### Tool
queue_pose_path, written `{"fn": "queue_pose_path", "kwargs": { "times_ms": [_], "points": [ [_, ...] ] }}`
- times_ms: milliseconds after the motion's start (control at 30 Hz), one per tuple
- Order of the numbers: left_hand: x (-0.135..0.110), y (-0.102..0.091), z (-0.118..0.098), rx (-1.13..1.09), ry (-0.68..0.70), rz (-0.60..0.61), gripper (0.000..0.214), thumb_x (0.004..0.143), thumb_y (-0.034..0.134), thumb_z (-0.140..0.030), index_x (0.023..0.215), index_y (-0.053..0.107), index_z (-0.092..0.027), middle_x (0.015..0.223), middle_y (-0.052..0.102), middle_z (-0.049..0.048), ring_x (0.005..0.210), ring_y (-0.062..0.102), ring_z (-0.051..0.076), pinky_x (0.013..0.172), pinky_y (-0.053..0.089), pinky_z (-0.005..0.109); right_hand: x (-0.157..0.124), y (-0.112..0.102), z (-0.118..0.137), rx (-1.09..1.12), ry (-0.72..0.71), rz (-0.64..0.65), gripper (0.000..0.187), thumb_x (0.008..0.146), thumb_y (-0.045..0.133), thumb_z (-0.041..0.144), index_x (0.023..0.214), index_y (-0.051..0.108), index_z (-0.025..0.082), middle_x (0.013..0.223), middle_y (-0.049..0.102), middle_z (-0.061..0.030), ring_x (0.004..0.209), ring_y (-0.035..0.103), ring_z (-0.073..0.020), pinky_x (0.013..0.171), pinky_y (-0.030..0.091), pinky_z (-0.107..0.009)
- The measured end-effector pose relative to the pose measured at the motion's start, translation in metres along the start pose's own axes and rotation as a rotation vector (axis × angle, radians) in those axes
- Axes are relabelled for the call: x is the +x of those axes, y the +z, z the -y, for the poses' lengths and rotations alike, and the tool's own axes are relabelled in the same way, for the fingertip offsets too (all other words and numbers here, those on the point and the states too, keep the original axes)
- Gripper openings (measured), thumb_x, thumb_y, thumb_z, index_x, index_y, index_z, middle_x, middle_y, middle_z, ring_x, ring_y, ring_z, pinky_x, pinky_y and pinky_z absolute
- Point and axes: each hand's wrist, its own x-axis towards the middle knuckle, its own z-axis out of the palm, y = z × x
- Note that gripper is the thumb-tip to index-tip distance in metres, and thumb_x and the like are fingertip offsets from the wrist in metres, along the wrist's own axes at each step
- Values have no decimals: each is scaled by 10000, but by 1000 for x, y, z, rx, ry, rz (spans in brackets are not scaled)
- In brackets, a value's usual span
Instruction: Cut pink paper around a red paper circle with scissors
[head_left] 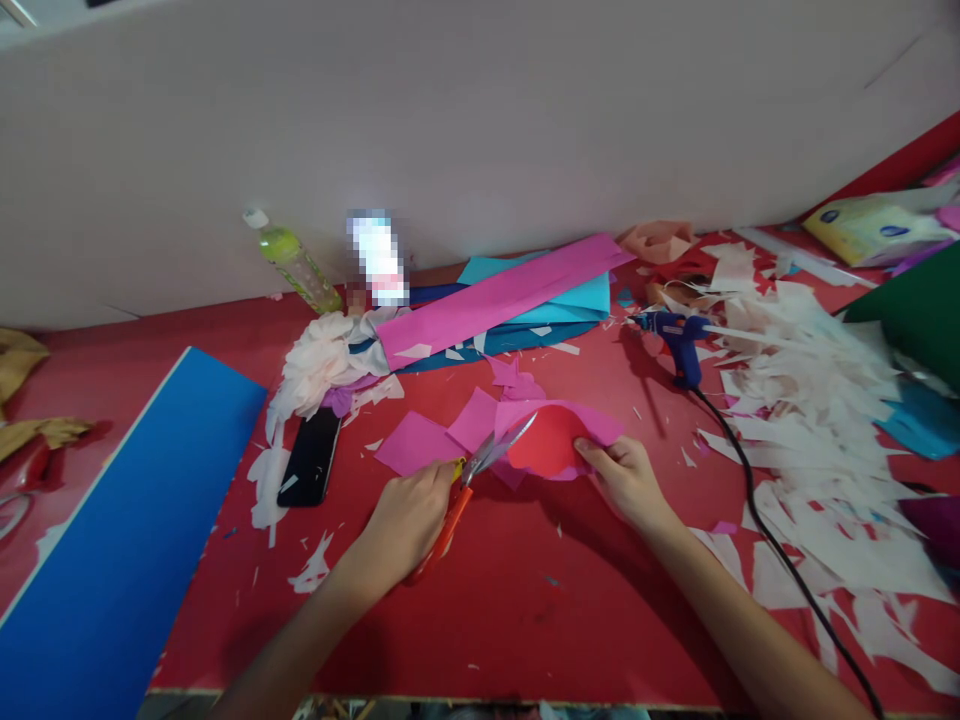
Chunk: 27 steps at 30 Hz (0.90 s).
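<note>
My left hand (409,520) is closed round the orange handles of a pair of scissors (480,470), whose blades are open and reach into a piece of pink paper (559,425). My right hand (622,475) pinches the near right edge of that pink paper together with a red round piece (547,445) lying against it. Both hands hover low over the red table (525,600). Loose pink paper squares (420,442) lie just left of the blades.
A black phone (311,457) lies left of the hands beside a white paper flower (319,365). A blue glue gun (679,340) with a black cord (757,510) sits to the right among white paper scraps (810,420). A blue board (127,540) lies left; a bottle (292,260) and long pink and blue sheets (510,295) stand behind.
</note>
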Motion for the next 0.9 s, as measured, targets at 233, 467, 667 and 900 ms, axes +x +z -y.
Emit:
{"fn": "queue_pose_path", "kwargs": {
  "times_ms": [233,467,667,900],
  "points": [
    [1,-2,-3,18,-33,41,281,860,349,-117,1092,500,-159,996,632,109,926,635,247,683,474,316,-2,3,7,-5,-20,15,375,741,617,482,577,457,184,556,356,26,521,291,-93,479,260,-246],
    [1,3,-1,29,-25,39,311,846,363,-103,1122,497,-159,981,640,108,938,642,264,687,484,329,-1,3,6,5,-8,22,367,734,620,503,618,502,176,585,407,16,544,337,-105,506,301,-247],
    [1,2,-2,15,-33,50,274,870,350,-124,1090,510,-159,979,646,108,934,645,244,697,482,306,-2,6,4,27,1,15,367,728,628,506,615,521,174,570,414,21,518,329,-98,486,293,-240],
    [-4,-6,0,2,0,88,252,871,349,-106,1051,520,-151,983,651,108,920,643,250,707,479,323,-2,6,9,-2,-18,23,340,728,621,488,627,542,173,580,438,17,529,356,-103,499,315,-246]
  ]
}}
